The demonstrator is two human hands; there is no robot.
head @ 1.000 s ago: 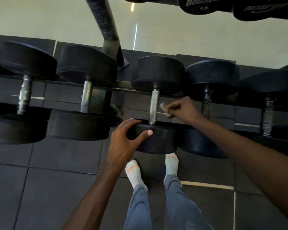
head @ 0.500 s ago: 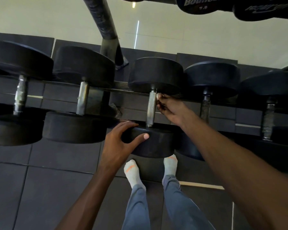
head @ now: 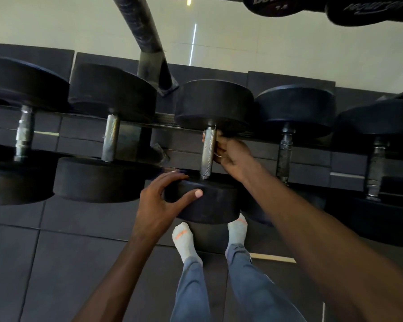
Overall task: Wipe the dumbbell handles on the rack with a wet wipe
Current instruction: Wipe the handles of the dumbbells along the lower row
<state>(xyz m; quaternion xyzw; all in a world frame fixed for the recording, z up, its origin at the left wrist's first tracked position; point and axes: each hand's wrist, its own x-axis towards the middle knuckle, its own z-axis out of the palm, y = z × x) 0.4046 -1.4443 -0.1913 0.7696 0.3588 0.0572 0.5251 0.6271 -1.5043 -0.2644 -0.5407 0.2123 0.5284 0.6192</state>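
Dark rubber floor tiles (head: 56,263) are seen below a dumbbell rack (head: 135,126), with pale glossy flooring (head: 289,43) beyond it and a slanted black rack post (head: 147,43) rising at the top. Five black dumbbells are laid side by side across the rack rails, their handles running away from the viewer.

The middle dumbbell (head: 213,105) is being handled. Its near head is held by the left hand (head: 158,205), with the fingers spread over the top edge and the thumb pressed against the near face. Its knurled metal handle (head: 208,152) is gripped from the right side by the right hand (head: 233,156), the fingers being curled around the bar near the far head. A small pale patch is glimpsed at the fingers (head: 216,145) against the bar; whether it is the wet wipe cannot be told.

To the left, a second knurled handle (head: 111,138) and a more worn one (head: 23,133) are seen untouched. To the right, two darker handles (head: 285,149) (head: 376,168) are set well apart from both hands.

Grey trousers (head: 196,287) and white socks with orange marks (head: 184,240) are visible under the middle dumbbell. Two more black dumbbell heads with pale lettering (head: 277,5) are partly seen at the top edge.
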